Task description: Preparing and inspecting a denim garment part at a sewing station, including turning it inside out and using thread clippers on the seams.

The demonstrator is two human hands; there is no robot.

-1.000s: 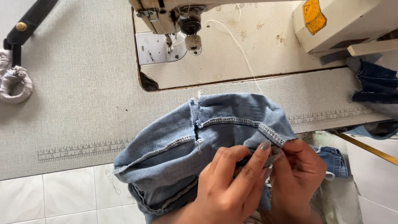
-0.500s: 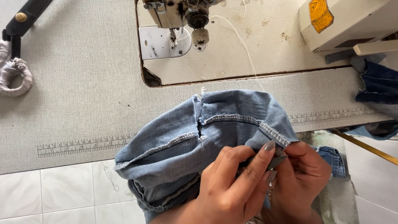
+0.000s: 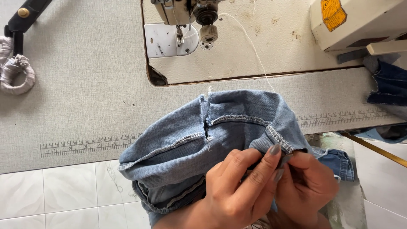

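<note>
Right now: both hands pinch a denim hem.
Left hand and right hand close their fingers on the pale blue denim garment at its overlocked edge, at six o'clock from the sewing machine on the grey table.

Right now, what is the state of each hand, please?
Left hand: closed, pinching the denim garment.
Right hand: closed, pinching the same denim at its stitched edge.
</note>
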